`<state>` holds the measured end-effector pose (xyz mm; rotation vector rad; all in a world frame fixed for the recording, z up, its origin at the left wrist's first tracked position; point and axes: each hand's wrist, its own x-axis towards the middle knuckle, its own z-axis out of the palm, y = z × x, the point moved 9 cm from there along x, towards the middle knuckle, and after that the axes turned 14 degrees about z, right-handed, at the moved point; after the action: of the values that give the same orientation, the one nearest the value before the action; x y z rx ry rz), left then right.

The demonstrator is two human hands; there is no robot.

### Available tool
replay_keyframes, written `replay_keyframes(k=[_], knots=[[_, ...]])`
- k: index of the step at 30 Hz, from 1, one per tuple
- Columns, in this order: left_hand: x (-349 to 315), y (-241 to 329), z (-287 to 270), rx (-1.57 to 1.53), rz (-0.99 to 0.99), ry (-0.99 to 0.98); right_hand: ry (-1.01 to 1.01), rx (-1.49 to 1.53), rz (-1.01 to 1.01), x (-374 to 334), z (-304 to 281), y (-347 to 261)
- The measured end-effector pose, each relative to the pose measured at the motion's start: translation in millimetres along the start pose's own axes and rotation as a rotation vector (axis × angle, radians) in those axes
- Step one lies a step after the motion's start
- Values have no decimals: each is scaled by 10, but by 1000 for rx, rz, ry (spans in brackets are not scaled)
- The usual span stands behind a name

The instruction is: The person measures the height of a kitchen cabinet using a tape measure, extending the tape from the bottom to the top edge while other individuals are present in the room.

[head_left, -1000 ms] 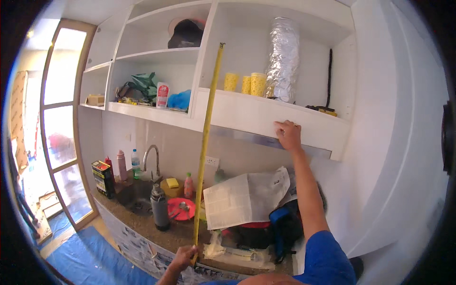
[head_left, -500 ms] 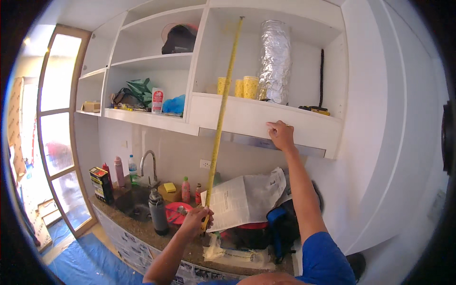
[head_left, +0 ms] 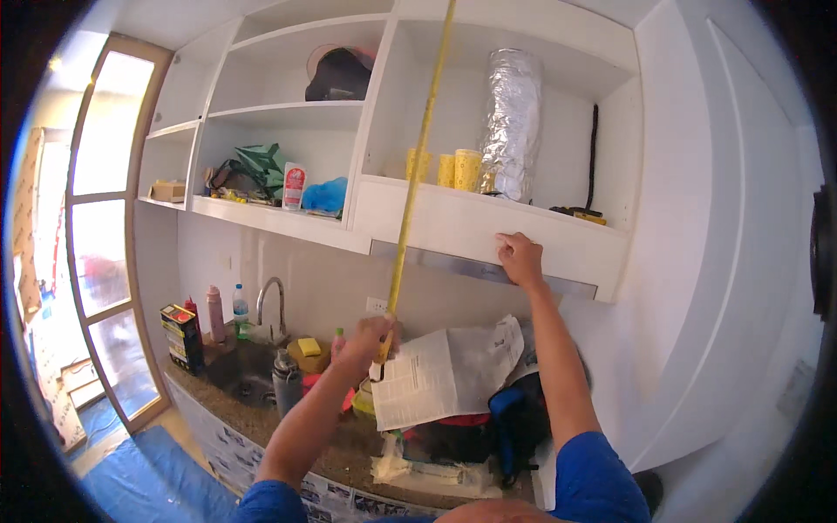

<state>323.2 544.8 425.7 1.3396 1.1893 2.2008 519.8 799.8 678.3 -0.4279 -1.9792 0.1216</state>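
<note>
My left hand (head_left: pixel 373 338) grips a tape measure above the counter. Its yellow blade (head_left: pixel 417 166) runs up past the front of the wall cabinet and leaves the picture at the top. My right hand (head_left: pixel 520 257) is raised against the white panel (head_left: pixel 462 213) below the open cabinet, fingers curled and the index finger partly out to the left. No object shows in it. Just under that hand runs the metal front of a range hood (head_left: pixel 484 268). A foil-wrapped duct (head_left: pixel 513 122) stands in the cabinet, with yellow patterned cups (head_left: pixel 467 171) beside it.
On the counter are a printed paper sheet (head_left: pixel 436 370), a dark bag (head_left: pixel 514 414), a grey flask (head_left: pixel 286 383), a sink (head_left: pixel 235 379) with a tap (head_left: pixel 281 301), and several bottles. Open shelves hold a cap (head_left: pixel 338 77) and a blue plastic bag (head_left: pixel 325 195). A glazed door (head_left: pixel 100 248) stands left.
My left hand has risen with the tape measure, and the blade's upper end has gone out of the picture. My right hand stays at the panel. The view has shifted slightly.
</note>
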Motion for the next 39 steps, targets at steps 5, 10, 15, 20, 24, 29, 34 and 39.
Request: replay_keyframes(k=[5, 10, 15, 20, 24, 29, 34, 39], knots=[[587, 244, -21, -116, 2, 60, 105, -30, -32, 61, -8, 239], [1044, 367, -285, -147, 31, 11, 107, -6, -1, 67, 33, 293], [1233, 446, -423, -44, -32, 20, 56, -18, -4, 13, -70, 64], [1399, 493, -360, -93, -92, -11, 99, 37, 45, 129, 21, 146], [1497, 408, -483, -142, -109, -25, 99, 217, -91, 297, 193, -679], [1316, 559, -412, -105, -78, -59, 54, 281, -138, 550, 360, -1918], [1104, 556, -437, -119, -81, -67, 157, 360, -21, 938, 672, -2410], [864, 507, -544, -98, -101, -78, -59, 416, 172, 1147, 1070, -2408]])
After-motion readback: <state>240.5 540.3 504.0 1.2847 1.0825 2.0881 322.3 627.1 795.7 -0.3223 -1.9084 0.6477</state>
